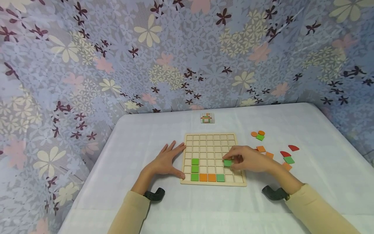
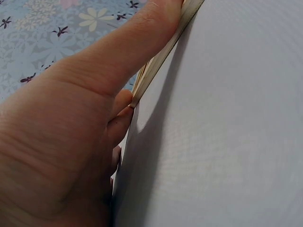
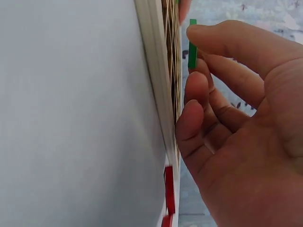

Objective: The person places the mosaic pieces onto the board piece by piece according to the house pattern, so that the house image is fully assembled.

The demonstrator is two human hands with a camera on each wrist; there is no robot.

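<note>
Wooden grid board (image 1: 213, 184): middle of surface (image 1: 140, 136). Left hand (image 1: 164, 162): fingers spread, touching board's left edge. Right hand (image 1: 252, 159): pinching green tile (image 1: 227, 163) above board's right side. Card (image 1: 207, 118): near surface's far edge.

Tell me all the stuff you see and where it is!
Flowered backdrop: 1, mostly blue, behind
Table: 1, white, across the middle
Grid board: 1, pale wood, on the table
Board squares: 6, four green, two orange, in the lower rows
Green tile: 1, green, held over the board
Picture card: 1, multicoloured, beyond the board
Orange discs: 2, orange, to the right
Loose orange squares: 3 showing, orange, to the right
Loose green squares: 2, green, to the right
Red pieces: 2, plus one partly hidden, red, to the right
Wrist devices: 2, black, left and right
Sleeves: 2, beige, nearest
Left hand: 1, bare, at the board's left edge
Right hand: 1, bare, holding the green tile
</note>
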